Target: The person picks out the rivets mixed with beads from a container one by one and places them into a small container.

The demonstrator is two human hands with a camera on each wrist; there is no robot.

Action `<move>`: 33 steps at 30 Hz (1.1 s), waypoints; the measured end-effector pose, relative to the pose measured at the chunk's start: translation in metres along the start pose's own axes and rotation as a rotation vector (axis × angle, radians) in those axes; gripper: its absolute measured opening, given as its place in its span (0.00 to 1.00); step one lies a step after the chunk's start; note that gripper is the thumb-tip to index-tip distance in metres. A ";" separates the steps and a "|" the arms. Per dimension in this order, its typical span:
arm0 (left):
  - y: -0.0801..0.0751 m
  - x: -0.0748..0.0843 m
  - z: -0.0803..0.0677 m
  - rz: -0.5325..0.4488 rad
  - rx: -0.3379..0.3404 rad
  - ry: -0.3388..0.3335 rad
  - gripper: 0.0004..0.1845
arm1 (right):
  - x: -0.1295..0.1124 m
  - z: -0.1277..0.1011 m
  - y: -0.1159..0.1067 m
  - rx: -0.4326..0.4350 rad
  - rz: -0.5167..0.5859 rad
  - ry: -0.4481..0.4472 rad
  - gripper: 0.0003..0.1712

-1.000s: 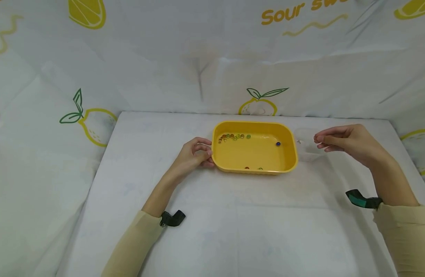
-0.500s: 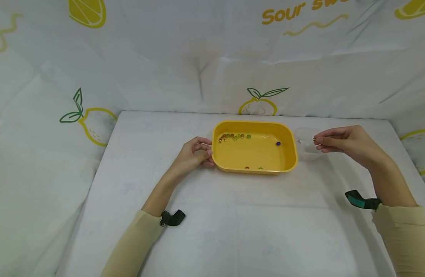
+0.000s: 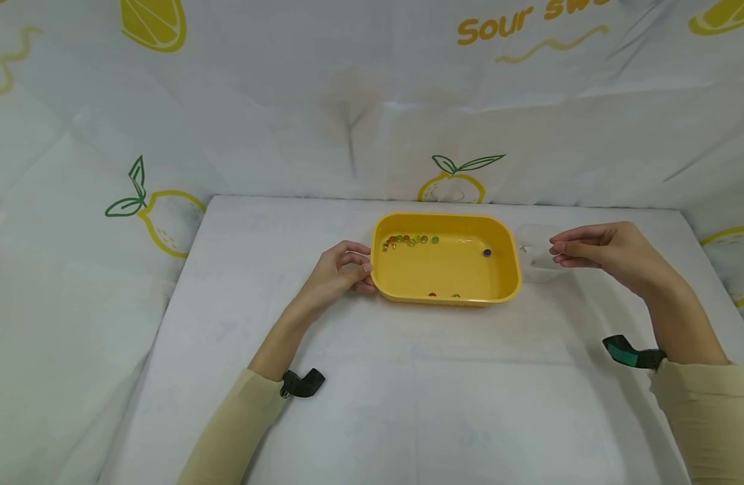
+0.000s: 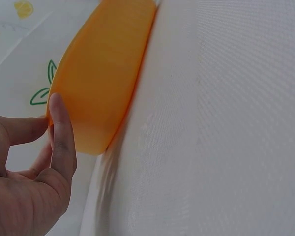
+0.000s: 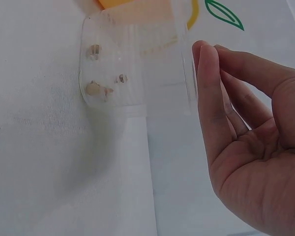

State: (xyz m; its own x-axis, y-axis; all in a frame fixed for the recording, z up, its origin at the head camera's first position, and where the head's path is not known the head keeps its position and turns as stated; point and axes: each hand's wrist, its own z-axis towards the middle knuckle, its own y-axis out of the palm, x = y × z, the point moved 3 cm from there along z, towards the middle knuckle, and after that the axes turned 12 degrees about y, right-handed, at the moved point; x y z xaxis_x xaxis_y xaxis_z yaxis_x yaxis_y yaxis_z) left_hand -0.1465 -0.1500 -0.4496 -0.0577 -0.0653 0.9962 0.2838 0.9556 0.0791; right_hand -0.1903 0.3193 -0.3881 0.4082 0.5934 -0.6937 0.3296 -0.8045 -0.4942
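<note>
My left hand (image 3: 341,271) grips the left end of a yellow plastic basin (image 3: 447,300), thumb against its outer wall and index finger at the rim. Marbles (image 3: 417,239) in amber and green lie along its back left, beside a few small gold pieces (image 3: 388,246). A dark blue marble (image 3: 487,252) lies at the right; two more marbles show at the front wall. My right hand (image 3: 611,250) is over the rim of a clear plastic container (image 5: 157,93), thumb and fingertips together with nothing visible between them. A few small shiny pieces (image 5: 94,51) lie inside this container.
Both stand near the back of a table (image 3: 408,397) covered in white cloth. A white curtain (image 3: 287,108) with lemon prints hangs right behind the table's back edge.
A small piece seen at my right fingertips earlier no longer shows there, and another piece now lies in the clear container. My right hand has dipped slightly. The left hand and basin stay put.
</note>
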 end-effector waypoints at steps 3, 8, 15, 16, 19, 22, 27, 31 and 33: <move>0.000 -0.001 0.000 -0.001 -0.003 0.000 0.19 | 0.001 -0.001 0.000 -0.003 0.009 0.000 0.12; 0.000 -0.001 0.000 -0.012 -0.004 -0.003 0.19 | 0.001 0.000 -0.002 -0.001 0.022 -0.009 0.12; 0.000 0.000 0.000 -0.008 -0.009 0.001 0.19 | -0.005 -0.003 -0.005 0.026 -0.001 -0.015 0.21; 0.000 0.001 0.000 -0.008 -0.010 0.002 0.19 | -0.006 -0.003 -0.005 0.030 -0.011 -0.016 0.22; -0.001 0.001 0.000 -0.009 -0.010 0.007 0.19 | -0.012 -0.002 -0.001 0.034 -0.032 -0.028 0.23; -0.001 0.000 0.000 -0.013 -0.009 0.005 0.19 | -0.018 -0.001 0.002 0.027 -0.042 -0.044 0.23; -0.001 0.000 -0.001 -0.014 -0.009 -0.003 0.19 | -0.026 0.000 0.007 0.022 -0.052 -0.067 0.23; 0.000 0.000 -0.001 -0.006 -0.008 -0.011 0.19 | -0.033 -0.002 0.011 0.027 -0.084 -0.094 0.26; 0.000 0.000 -0.001 -0.003 -0.005 -0.015 0.19 | -0.038 -0.003 0.014 0.025 -0.103 -0.108 0.27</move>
State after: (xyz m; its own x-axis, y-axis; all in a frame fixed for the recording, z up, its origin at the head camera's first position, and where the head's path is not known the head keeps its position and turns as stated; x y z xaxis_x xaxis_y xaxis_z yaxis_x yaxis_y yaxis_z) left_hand -0.1457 -0.1508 -0.4494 -0.0733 -0.0641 0.9952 0.2882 0.9540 0.0827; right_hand -0.1987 0.2860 -0.3669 0.2785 0.6675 -0.6905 0.3429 -0.7407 -0.5778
